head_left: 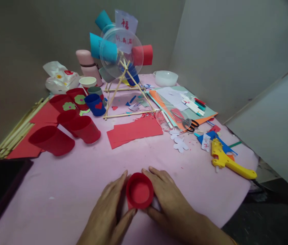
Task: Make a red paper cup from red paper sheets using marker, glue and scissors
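Note:
A small red paper cup (140,191) with an open top stands near the front of the pink table (93,177). My left hand (108,207) is against its left side, the thumb at the cup's lower front edge. On the right side my right hand (168,195) presses its fingers and thumb to the cup wall. Both hands hold the cup between them. A bit of red paper shows under its lower left edge. Red paper sheets (136,131) lie beyond the cup.
Several red cups (52,139) and a blue cup (95,104) stand at left. A stick-framed wheel (122,54) rises at the back. At right are a yellow glue gun (232,165), black-handled scissors (191,126) and markers (193,106). A black object (3,190) lies front left.

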`<act>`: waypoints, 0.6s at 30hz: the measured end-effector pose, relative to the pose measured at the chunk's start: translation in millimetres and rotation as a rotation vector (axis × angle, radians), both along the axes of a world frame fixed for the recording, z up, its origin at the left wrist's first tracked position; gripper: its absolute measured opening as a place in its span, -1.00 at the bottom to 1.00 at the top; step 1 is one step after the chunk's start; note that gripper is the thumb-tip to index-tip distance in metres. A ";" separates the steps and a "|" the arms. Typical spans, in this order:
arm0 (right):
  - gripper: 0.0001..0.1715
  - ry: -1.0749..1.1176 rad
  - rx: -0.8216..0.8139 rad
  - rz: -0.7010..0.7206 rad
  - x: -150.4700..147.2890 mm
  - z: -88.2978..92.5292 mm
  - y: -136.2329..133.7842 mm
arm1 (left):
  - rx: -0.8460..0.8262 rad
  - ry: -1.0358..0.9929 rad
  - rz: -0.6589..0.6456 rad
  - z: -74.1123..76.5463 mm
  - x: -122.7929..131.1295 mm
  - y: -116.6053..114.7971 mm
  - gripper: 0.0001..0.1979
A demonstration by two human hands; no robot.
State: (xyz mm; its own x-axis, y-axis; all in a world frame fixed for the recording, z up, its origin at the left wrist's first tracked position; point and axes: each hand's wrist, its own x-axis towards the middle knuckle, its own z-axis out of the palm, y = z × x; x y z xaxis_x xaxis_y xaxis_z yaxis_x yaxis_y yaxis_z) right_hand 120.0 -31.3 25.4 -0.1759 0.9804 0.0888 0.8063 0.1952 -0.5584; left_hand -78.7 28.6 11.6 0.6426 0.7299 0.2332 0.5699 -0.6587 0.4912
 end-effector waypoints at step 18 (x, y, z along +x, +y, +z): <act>-0.18 -0.127 0.223 0.009 19.9 -22.8 -7.8 | 0.042 0.057 -0.104 -3.1 1.0 8.6 -0.35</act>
State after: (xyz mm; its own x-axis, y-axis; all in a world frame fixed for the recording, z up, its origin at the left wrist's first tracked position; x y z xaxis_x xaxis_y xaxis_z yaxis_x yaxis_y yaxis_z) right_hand 139.8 -39.0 2.6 -0.2082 0.9374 0.2792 0.8647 0.3098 -0.3953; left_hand -77.7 37.1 8.5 0.7275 0.6489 0.2228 0.5236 -0.7350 0.4309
